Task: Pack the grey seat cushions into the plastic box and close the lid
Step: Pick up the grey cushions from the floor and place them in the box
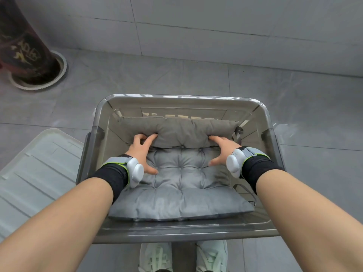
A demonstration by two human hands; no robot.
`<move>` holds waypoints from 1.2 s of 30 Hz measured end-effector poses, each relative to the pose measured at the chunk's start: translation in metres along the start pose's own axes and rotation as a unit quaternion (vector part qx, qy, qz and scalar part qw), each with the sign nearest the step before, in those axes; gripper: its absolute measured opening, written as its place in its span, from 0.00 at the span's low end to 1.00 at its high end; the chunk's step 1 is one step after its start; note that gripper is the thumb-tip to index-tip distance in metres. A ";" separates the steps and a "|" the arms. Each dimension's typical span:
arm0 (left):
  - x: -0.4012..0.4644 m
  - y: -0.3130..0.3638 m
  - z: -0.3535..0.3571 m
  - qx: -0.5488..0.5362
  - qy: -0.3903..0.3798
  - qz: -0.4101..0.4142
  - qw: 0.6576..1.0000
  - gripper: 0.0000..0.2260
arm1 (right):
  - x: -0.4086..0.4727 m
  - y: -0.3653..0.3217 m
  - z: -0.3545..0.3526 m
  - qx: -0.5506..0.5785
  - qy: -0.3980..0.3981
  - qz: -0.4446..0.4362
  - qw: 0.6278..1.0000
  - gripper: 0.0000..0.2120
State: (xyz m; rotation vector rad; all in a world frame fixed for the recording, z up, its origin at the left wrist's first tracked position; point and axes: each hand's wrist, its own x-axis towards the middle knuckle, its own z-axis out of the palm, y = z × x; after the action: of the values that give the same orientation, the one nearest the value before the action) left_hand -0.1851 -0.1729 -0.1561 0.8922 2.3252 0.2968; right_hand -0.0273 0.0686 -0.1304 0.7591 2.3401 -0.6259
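Currently your left hand (144,152) and right hand (221,152) each grip the darker cushion (177,132) by its near edge, seating it against the plastic box (176,100) far wall above the lighter cushion (180,191); the lid (37,165) lies alongside.

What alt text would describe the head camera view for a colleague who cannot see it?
Both hands, left hand and right hand, grip the near edge of a darker grey padded seat cushion inside an open translucent grey plastic box, above a lighter grey tufted seat cushion. The clear plastic lid lies on the floor left of the box.
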 end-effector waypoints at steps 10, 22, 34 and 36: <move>-0.002 -0.007 -0.007 -0.012 -0.027 0.012 0.999 0.52 | -0.012 0.002 -0.003 0.025 -0.012 0.008 1.000 0.45; -0.051 0.032 -0.067 -0.054 -0.026 0.018 0.998 0.41 | -0.067 -0.044 -0.056 0.099 0.056 -0.012 0.993 0.33; -0.134 0.025 -0.131 -0.087 0.060 -0.014 0.994 0.35 | -0.139 -0.117 -0.104 0.104 0.109 -0.060 0.987 0.27; -0.145 0.019 -0.138 -0.088 0.072 -0.018 0.993 0.35 | -0.146 -0.132 -0.106 0.103 0.111 -0.071 0.986 0.26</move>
State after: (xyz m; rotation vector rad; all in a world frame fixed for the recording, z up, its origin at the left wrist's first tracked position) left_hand -0.1775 -0.2535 0.0284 0.7624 2.3987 0.5591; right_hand -0.0568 -0.0182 0.0732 0.7916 2.5779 -0.8969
